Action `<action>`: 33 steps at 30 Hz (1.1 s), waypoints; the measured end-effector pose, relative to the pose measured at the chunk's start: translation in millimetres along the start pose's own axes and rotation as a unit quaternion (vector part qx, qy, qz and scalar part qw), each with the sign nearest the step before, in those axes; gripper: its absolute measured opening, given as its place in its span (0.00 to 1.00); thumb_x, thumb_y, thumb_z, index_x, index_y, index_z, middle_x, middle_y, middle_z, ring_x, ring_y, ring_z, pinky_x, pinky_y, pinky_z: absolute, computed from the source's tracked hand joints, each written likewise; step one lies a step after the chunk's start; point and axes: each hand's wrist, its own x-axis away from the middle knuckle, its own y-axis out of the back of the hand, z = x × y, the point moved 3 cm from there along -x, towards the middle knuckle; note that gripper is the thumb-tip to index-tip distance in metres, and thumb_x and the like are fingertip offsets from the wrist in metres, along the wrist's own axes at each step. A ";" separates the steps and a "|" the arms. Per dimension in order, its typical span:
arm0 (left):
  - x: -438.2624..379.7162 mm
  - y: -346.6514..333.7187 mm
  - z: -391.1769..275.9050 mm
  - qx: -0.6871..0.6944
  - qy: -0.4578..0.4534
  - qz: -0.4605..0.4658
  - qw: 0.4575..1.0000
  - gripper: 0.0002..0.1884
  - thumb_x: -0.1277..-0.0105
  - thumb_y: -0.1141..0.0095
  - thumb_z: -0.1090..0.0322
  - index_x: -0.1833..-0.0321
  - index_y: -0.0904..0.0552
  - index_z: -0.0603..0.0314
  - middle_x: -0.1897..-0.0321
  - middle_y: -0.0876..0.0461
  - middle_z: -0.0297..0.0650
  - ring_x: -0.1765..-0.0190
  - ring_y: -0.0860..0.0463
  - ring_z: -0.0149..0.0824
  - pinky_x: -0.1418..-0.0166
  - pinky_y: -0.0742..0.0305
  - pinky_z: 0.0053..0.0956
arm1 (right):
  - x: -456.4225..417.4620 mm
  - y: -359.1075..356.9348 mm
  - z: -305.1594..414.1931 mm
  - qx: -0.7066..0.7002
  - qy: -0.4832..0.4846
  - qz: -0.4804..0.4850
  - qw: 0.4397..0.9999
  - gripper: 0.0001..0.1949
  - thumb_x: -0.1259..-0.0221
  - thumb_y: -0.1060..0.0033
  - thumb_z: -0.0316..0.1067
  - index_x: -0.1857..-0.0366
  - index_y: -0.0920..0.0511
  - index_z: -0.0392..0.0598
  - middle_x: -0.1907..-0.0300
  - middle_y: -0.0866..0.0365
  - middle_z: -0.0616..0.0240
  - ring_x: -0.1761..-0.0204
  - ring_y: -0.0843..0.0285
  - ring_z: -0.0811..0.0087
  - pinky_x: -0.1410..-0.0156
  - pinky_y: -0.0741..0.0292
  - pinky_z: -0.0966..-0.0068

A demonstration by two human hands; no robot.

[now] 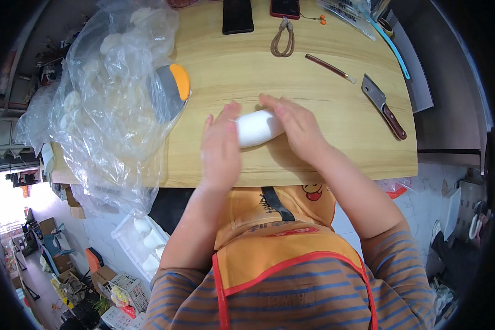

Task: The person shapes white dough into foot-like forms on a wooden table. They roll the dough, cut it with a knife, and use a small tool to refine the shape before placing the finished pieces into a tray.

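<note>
A smooth white roll (257, 128), dough or clay by its look, lies on the wooden table (214, 53) near its front edge. My left hand (222, 142) presses its palm side against the roll's left end, slightly blurred. Against the opposite end rests my right hand (295, 126), fingers extended over it. The roll is held between both hands, tilted up slightly towards the right. To the left, a grey scraper with an orange handle (180, 81) lies partly under clear plastic sheeting (111, 99). Pale rounded lumps (112, 43) show through that sheeting.
A cleaver (383, 105) lies at the right, with a thin brown-handled tool (330, 68) beside it. Two phones (237, 16) lie at the back, one with a brown cord loop (283, 41). A white crate (128, 237) holding white lumps stands below left.
</note>
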 end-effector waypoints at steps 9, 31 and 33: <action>-23.4 5.0 50.8 0.285 0.098 -0.009 0.953 0.33 0.24 0.79 0.45 0.34 0.34 0.69 0.33 0.34 0.49 0.30 0.38 0.41 0.26 0.49 0.34 | -26.5 -68.2 40.3 0.370 0.157 -0.015 0.916 0.19 0.37 0.50 0.43 0.50 0.23 0.40 0.45 0.23 0.54 0.40 0.27 0.57 0.31 0.39 0.57; 4.7 -3.7 35.1 0.477 0.125 0.008 0.870 0.39 0.28 0.79 0.37 0.28 0.47 0.66 0.28 0.45 0.55 0.25 0.47 0.46 0.25 0.53 0.40 | 9.0 -19.6 -10.1 0.003 0.044 -0.074 0.996 0.24 0.30 0.59 0.45 0.37 0.33 0.42 0.42 0.27 0.51 0.38 0.31 0.59 0.33 0.38 0.68; 2.7 -4.1 31.4 0.530 0.179 -0.017 0.829 0.38 0.27 0.78 0.38 0.28 0.48 0.66 0.28 0.46 0.56 0.25 0.47 0.46 0.25 0.53 0.41 | 4.3 -24.7 -10.9 -0.025 -0.004 -0.107 0.994 0.21 0.34 0.51 0.45 0.43 0.30 0.42 0.49 0.23 0.53 0.41 0.30 0.57 0.36 0.34 0.67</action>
